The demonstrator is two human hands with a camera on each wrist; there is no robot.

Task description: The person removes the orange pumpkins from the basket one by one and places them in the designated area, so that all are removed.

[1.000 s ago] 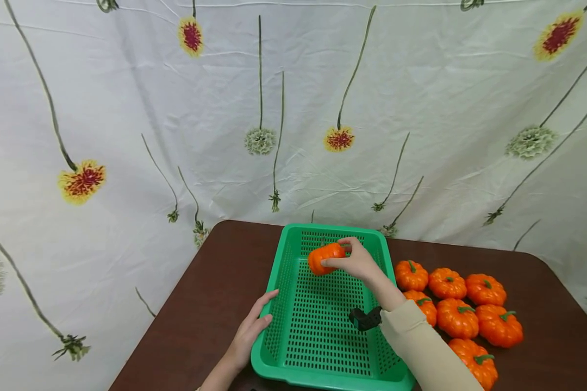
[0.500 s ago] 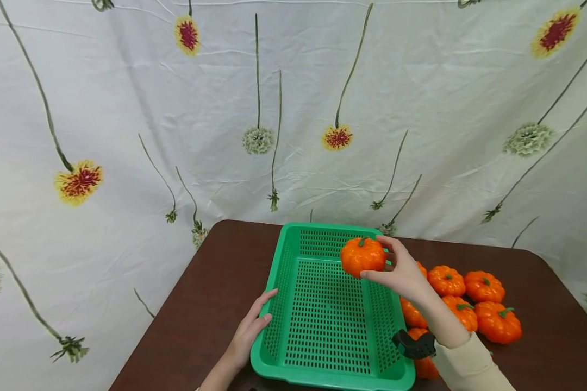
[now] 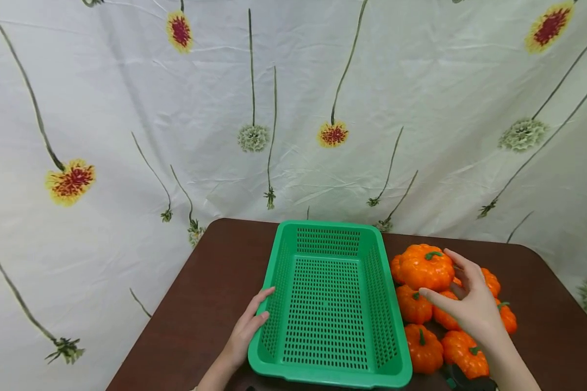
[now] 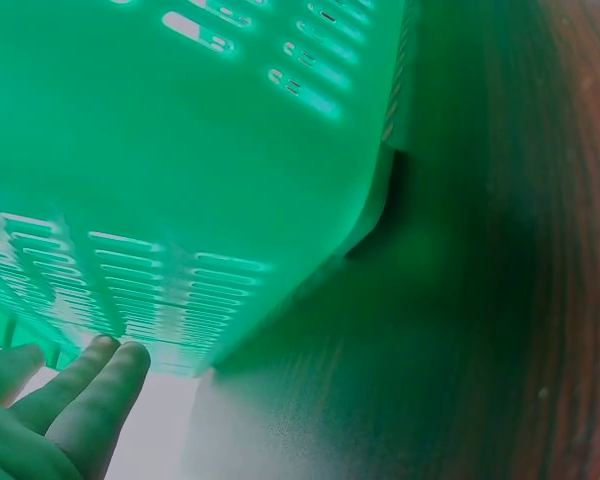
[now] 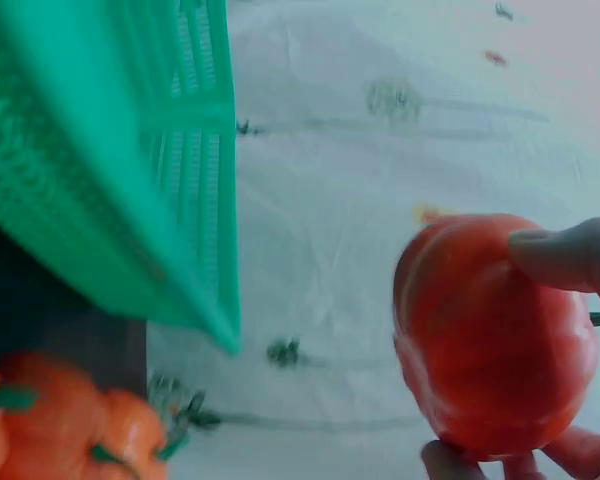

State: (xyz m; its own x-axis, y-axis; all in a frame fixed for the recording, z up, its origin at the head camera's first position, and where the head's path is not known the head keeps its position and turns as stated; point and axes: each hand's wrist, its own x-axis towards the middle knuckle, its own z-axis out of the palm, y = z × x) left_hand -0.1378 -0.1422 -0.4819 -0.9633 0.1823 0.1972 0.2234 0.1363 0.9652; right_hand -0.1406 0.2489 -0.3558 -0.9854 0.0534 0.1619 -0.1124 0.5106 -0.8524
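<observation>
My right hand (image 3: 472,298) holds a small orange pumpkin (image 3: 426,267) with a green stem, just right of the basket and above other pumpkins. In the right wrist view the thumb lies on one side of the held pumpkin (image 5: 495,335) and fingertips on the other. A green slotted plastic basket (image 3: 325,304) stands mid-table with nothing in it. My left hand (image 3: 242,331) rests against the basket's left rim, fingers fairly straight. From the left wrist, those fingers (image 4: 98,400) show beside the basket's slotted wall (image 4: 180,150).
Several more orange pumpkins (image 3: 423,347) sit close together on the brown table (image 3: 215,271) right of the basket, partly hidden by my right hand and arm. A white cloth with printed flowers (image 3: 293,108) hangs behind the table's far edge.
My right hand has carried the pumpkin from above the basket out to the right, over the other pumpkins. My left hand has stayed at the basket's left rim.
</observation>
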